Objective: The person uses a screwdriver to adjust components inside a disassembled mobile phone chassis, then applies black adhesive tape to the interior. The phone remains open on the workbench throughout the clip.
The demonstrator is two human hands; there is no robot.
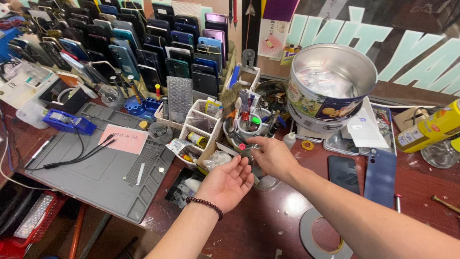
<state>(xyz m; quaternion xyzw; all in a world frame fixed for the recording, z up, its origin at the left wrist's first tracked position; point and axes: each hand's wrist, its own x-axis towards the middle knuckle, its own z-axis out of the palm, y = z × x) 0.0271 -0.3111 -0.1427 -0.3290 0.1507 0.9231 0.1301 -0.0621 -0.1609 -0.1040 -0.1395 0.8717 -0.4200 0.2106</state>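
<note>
Big round tin (330,84) sitting behind and right of tool cup (249,125), stacked on second tin; a knock there risking spill of bagged parts.

Tool cup crowded with upright drivers; likely to tip if snagged.

Right hand (273,156) reaching in just in front of cup, fingers pinching something small, cannot tell what.

Left hand (229,182) waiting open, palm up, below cup; tiny part could be dropping past it.
</note>
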